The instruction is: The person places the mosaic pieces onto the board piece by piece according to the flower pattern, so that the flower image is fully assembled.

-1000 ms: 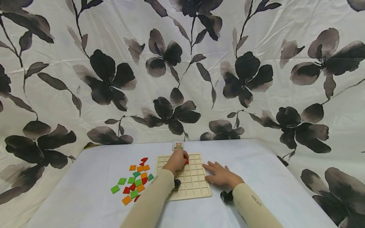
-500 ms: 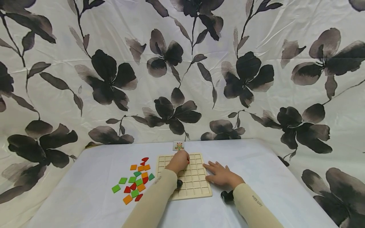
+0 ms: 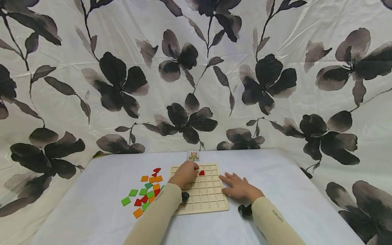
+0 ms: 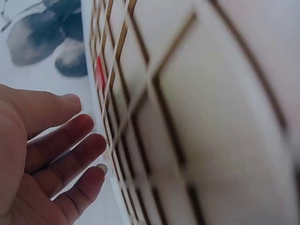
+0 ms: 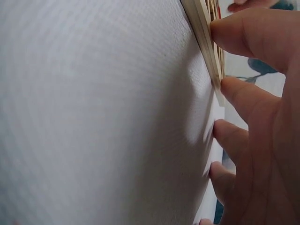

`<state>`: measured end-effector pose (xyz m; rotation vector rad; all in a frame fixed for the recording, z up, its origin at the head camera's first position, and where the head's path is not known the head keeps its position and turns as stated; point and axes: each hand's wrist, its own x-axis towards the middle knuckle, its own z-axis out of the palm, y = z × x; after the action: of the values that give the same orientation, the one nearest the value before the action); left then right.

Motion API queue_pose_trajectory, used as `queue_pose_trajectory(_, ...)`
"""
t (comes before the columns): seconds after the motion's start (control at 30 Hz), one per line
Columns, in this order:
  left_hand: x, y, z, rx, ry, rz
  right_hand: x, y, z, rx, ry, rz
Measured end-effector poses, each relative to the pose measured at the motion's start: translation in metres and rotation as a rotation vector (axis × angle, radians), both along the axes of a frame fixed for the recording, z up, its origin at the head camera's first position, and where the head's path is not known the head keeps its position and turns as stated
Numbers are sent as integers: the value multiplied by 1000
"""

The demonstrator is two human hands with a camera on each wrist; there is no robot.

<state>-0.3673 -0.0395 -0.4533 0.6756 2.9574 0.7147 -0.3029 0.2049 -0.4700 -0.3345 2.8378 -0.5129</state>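
Observation:
A red piece with a curved side sits in a cell near the far side of the wooden grid board. Just left of it, my left hand hovers over the board with nothing in it. The left wrist view shows that hand's fingers loosely bent and apart, with the red piece beyond them. My right hand rests at the board's right edge, fingers spread. In the right wrist view its thumb and a finger touch the board's side, while other fingertips rest on the white cloth.
Loose orange, green and red pieces lie scattered left of the board, some partly hidden by the left sleeve. A small patterned card lies beyond the board's far edge. Behind the table hangs a floral cloth.
My left hand has let go of the red piece and drawn back to the left, leaving the piece in view on the board. My right hand has stayed at the board's edge.

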Motion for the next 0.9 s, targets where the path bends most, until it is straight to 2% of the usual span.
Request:
queue_pose_trajectory(0.27, -2, -45, 7, -33, 25, 110, -1, 1, 0, 5, -4, 2)
queue_pose_trajectory(0.43, -2, -74, 11, -99, 26, 185, -1, 1, -3, -6, -8, -2)
queue_pose_trajectory(0.57, -8, -96, 9, -161, 12, 261, 0, 1, -4, -16, -8, -10)
queue_pose_trajectory(0.67, -12, -111, 7, -170, 16, 284, 0, 1, -4, -23, -6, -14)
queue_pose_trajectory(0.77, -12, -121, 6, -197, 12, 306, 1, 0, -2, -26, -5, -15)
queue_pose_trajectory(0.9, -14, -127, 4, -251, -45, 375, 2, 0, 0, -39, -12, -13)
